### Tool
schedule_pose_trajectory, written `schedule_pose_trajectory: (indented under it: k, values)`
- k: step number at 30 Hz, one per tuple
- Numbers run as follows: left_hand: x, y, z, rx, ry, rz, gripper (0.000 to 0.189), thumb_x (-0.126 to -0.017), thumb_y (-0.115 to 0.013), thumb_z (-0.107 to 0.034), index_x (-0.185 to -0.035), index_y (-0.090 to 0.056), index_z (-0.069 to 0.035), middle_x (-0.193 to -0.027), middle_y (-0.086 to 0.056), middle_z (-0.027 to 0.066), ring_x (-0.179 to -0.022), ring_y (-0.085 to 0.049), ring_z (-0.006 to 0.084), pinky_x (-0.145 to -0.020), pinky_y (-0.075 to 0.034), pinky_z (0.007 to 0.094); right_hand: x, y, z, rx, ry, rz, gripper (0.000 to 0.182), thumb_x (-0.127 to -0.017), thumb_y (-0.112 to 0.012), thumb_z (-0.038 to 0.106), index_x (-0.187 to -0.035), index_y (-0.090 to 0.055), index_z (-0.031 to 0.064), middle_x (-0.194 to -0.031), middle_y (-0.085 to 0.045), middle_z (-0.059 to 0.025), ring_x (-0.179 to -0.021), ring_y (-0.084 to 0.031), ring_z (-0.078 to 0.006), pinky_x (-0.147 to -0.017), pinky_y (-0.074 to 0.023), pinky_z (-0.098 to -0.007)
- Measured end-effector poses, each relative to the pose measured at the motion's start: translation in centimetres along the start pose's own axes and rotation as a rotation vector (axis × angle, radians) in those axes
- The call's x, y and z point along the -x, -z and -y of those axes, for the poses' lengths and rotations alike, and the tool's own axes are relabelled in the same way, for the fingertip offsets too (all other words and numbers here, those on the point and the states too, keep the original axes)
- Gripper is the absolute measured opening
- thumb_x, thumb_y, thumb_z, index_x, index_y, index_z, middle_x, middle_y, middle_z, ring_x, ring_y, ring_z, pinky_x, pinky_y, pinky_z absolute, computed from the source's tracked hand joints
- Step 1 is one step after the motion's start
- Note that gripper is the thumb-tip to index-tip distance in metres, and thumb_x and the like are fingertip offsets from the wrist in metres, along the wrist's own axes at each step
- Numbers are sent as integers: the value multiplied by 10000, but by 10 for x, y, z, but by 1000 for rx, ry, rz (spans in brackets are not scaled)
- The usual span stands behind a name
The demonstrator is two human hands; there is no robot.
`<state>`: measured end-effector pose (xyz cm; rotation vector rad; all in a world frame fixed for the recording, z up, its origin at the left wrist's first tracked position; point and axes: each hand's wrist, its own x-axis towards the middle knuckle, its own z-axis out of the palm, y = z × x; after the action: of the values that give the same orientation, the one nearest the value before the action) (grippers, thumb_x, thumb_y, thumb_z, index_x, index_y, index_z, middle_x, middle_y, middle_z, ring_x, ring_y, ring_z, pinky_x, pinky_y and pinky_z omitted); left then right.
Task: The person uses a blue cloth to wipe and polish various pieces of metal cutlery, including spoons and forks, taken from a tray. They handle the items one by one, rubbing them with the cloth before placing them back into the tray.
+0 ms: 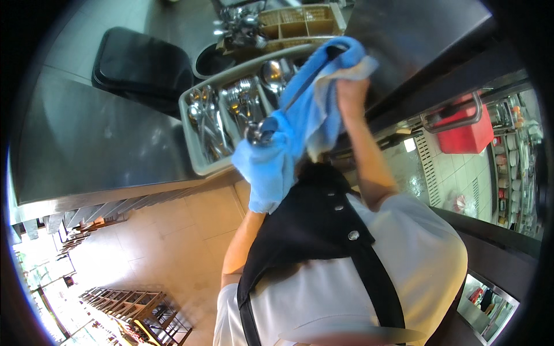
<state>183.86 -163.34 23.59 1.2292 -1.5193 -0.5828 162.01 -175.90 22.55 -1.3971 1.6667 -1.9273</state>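
Note:
A light blue cloth (311,99) stretches between my two hands above the right part of a grey cutlery tray (188,142). My left hand (270,168) is wrapped in one end of it, so its fingers are hidden. Several metal cutlery pieces (259,132) poke out of the cloth at that hand. Up and to the right, my right hand (352,97) grips the other part of the cloth, whose pale underside is turned out. Inside the tray, compartments hold spoons (201,104), forks (242,97) and larger spoons (273,73).
Behind the tray are a tan divided cutlery basket (303,21), a heap of cutlery (242,28) and a round black container (215,60). A black bin (140,62) stands to the left, beside the steel counter (95,142). A red container (465,125) is at the right.

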Motion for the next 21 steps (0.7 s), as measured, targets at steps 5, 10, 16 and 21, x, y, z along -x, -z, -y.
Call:
schedule_pose_trajectory:
  k: [5,10,16,21]
  values:
    - [17,-22,24,-113,-76,482,205,-923,-614,-143,-1065,-733,-55,-993,-709,136,-949,-677,326,-863,-523,410,-58,32,-21,660,-153,440,361,-873,-679,291,-1077,-734,-2,-1067,-709,-293,-1043,-669,-484,-918,-524,-535]
    - [7,-60,24,-55,143,535,163,-985,-564,-97,-1071,-678,-18,-1006,-666,104,-941,-635,236,-841,-518,367,-64,-3,-58,558,-212,446,529,-876,-741,392,-1090,-712,-91,-1112,-691,-330,-1096,-673,-447,-943,-524,-475]
    - [-7,-40,25,110,451,470,134,-1020,-552,-39,-1119,-642,-30,-1018,-629,55,-901,-586,161,-808,-527,313,-29,42,18,-311,-505,14,379,-967,-721,294,-1168,-714,-27,-1096,-738,-146,-976,-713,-266,-905,-562,-379]
    - [-13,-22,54,59,424,380,159,-1054,-527,-96,-1135,-642,-22,-1023,-642,58,-906,-602,152,-801,-542,310,-20,36,22,-890,-783,239,397,-1034,-631,307,-1301,-641,14,-1170,-702,-103,-1016,-696,-228,-937,-568,-354]
